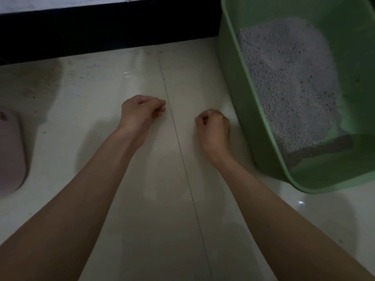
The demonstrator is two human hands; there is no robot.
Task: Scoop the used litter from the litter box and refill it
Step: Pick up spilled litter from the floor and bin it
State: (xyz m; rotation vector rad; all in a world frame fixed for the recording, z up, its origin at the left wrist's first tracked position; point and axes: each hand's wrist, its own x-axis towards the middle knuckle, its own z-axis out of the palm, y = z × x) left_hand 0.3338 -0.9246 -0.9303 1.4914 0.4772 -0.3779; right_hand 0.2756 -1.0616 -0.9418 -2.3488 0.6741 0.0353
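Note:
A green litter box (243,110) stands on the floor at the right, holding grey litter (288,82) spread over its bottom, with a darker patch near its front wall. Both my bare arms reach forward over the pale tiled floor. My left hand (142,112) hovers left of a tile seam with its fingers curled and nothing in it. My right hand (214,126) is a fist just left of the box's side wall, holding nothing. No scoop is in view.
A pinkish rounded object (10,151) lies at the left edge, cut off by the frame. A dark band (101,27) runs along the back above the floor. Specks of litter dot the tiles near the back.

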